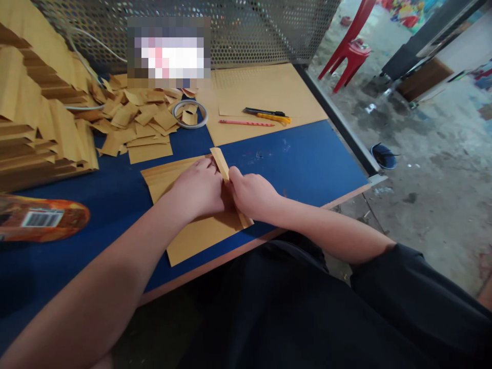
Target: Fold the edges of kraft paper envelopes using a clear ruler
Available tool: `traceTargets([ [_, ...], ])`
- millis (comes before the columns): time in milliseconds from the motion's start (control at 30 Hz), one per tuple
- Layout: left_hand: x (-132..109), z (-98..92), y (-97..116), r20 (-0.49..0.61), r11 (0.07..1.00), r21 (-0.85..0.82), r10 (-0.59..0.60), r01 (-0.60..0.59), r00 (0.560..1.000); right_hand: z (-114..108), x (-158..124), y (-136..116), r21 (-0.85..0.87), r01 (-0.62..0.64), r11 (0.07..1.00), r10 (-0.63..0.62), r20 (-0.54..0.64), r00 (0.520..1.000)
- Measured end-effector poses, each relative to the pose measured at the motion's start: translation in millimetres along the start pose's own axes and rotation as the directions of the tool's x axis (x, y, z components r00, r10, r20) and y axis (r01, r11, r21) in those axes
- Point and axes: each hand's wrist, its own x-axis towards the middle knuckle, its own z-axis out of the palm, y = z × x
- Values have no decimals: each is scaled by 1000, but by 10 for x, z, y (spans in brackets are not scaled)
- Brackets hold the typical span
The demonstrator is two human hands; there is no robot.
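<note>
A brown paper sheet [203, 237] lies at an angle near the table's front edge, with a narrow folded strip [220, 161] standing up along its right side. My left hand [202, 187] rests on the sheet, back up. Its bent fingers hold the paper beside the fold, with their tips partly hidden. Closed around the same strip from the right is my right hand [253, 195], thumb uppermost and knuckles outward. The two hands almost meet at the fold. Below them the strip's lower end [246, 220] shows by the right hand.
Stacked folded brown paper [57, 123] and loose paper pieces [142, 115] fill the left back. A tape roll [176, 115] stands near a cutter [271, 118] and red pencil [246, 123] on cardboard [307, 100]. An orange-brown package [73, 220] lies left. Perforated metal [249, 31] borders the back.
</note>
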Motion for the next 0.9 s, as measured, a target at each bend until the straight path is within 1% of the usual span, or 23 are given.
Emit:
traceTargets([
  [133, 7, -49, 2, 22, 999, -52, -12, 13, 1000, -92, 374, 26, 15, 21, 1000, -20, -60, 998],
  [233, 25, -69, -1, 108, 999, -35, -22, 26, 994, -134, 679, 53, 20, 36, 999, -34, -116, 993],
  [300, 32, -77, 2, 144, 998, -14, -64, 67, 987, -143, 869, 73, 11, 41, 999, -39, -155, 987],
  [400, 31, -89, 13, 136, 995, -10, -102, 104, 985, -140, 1078, 99, -5, 46, 999, -46, -191, 981],
  [467, 26, -103, 22, 138, 994, -10, -106, 108, 985, -140, 1151, 107, -7, 58, 998, -59, -190, 980],
  [567, 18, -125, 33, 153, 992, -7, -119, 122, 981, -150, 1181, 109, -4, 71, 997, -71, -176, 982],
  [700, 14, -133, 31, 159, 993, 3, -120, 121, 980, -157, 1128, 115, -4, 82, 997, -81, -177, 981],
  [800, 19, -124, 16, 177, 994, 45, -108, 101, 978, -146, 991, 121, 23, 85, 996, -80, -158, 984],
  [900, 25, -108, 0, 167, 998, 45, -41, 34, 985, -134, 758, 104, 80, 72, 994, -61, -134, 989],
])
